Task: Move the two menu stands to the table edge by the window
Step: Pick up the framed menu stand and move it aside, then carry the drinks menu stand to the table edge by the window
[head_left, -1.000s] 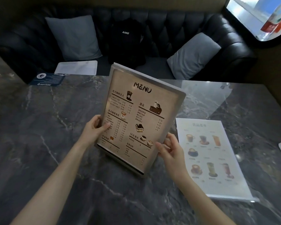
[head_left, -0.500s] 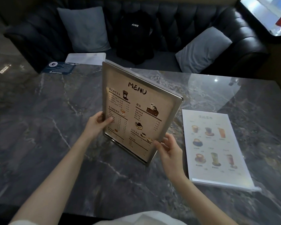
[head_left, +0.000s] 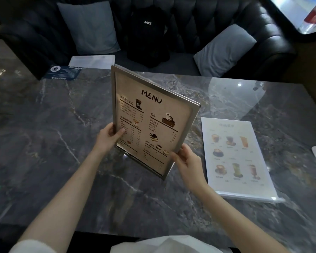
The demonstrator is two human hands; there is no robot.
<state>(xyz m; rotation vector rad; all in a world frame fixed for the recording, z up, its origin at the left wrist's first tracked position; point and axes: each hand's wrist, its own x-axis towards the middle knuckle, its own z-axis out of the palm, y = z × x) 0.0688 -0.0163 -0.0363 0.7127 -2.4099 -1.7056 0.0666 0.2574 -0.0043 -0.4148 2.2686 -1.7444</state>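
Since a moment ago the framed menu stand (head_left: 151,121) has turned more upright and squarer to the camera above the marble table (head_left: 44,125). The left hand (head_left: 109,136) pinches its left edge, thumb across the front; the right hand (head_left: 187,161) curls around its lower right corner. The second menu stand (head_left: 237,157) lies flat just right of it, toward the window (head_left: 299,13).

Café booth: drinks menu (head_left: 235,154), marble table (head_left: 44,125), tufted sofa (head_left: 199,24) w/ cushions.
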